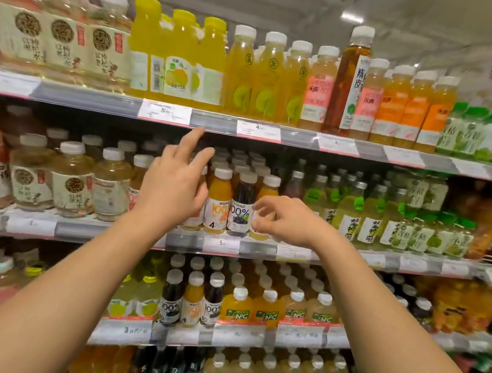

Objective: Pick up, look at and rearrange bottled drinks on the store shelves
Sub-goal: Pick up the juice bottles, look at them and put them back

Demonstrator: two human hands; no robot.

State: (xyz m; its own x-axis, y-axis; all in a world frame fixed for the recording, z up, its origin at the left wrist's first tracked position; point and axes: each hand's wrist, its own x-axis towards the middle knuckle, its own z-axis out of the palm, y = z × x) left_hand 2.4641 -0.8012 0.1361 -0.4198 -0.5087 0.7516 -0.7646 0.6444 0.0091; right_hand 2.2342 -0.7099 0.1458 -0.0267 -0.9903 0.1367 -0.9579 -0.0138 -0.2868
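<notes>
Both hands reach toward the second shelf from the top, at a row of small juice bottles. The landmark here is the dark grape juice bottle, which stands upright at the shelf's front edge with a "100%" label and a pale cap.

The left hand hovers just left of the grape bottle, in front of the bottles there. Its fingers are spread and fairly straight, the index finger pointing up toward the price strip of the shelf above; it grasps nothing. An orange juice bottle stands between this hand and the grape bottle, touching the grape bottle's left side, and the hand's edge overlaps it in view; whether they touch I cannot tell.

The right hand is just right of the grape bottle, its fingers curled in front of another orange bottle that stands against the grape bottle's right side. The fingers are blurred, and whether they actually grip that bottle cannot be told.

Above the grape bottle, the top shelf carries larger yellow bottles. Below it, the next shelf holds more dark and orange small bottles.
</notes>
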